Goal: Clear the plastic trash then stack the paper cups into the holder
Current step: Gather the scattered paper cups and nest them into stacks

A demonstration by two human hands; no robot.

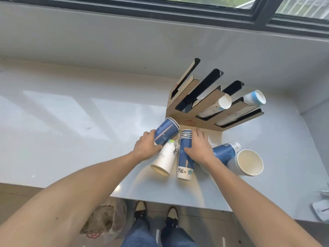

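A glossy white worktop (71, 107) runs under a dark-framed window (231, 13), with a pale wall between them. Toward the right of the worktop stands a brown cardboard cup holder (201, 120) with several long slanted slots lined in black.

Both bare forearms reach forward from the lower corners of the view. The left hand (145, 148) is curled around the lower end of a blue paper cup stack (166, 132) that lies tilted, its rims pointing up toward the base of the holder. The right hand (200, 147) lies palm down with fingers spread over a second blue paper cup stack (185, 154) lying on its side, thumb pressed against its wall; that stack's rims are just beside the holder's base, and its near end shows a white band with small drawings.

Loose on the worktop, five groups of cups can be counted: the two blue stacks under the hands, a white paper cup with line drawings (164, 161) lying between the hands with its mouth toward the camera, a third blue paper cup stack (225, 152) on its side right of the right hand, and a nested set of white paper cups (249, 163) with its mouth open to the camera, touching that third stack.

In the holder, two stacks of white cups (218, 106) sit in the right-hand slots, the farther one a white and light blue cup stack (254, 98) sticking out at the top.

Below the worktop's edge, a crumpled translucent plastic bag (105, 220) lies on the floor beside the person's two shoes.
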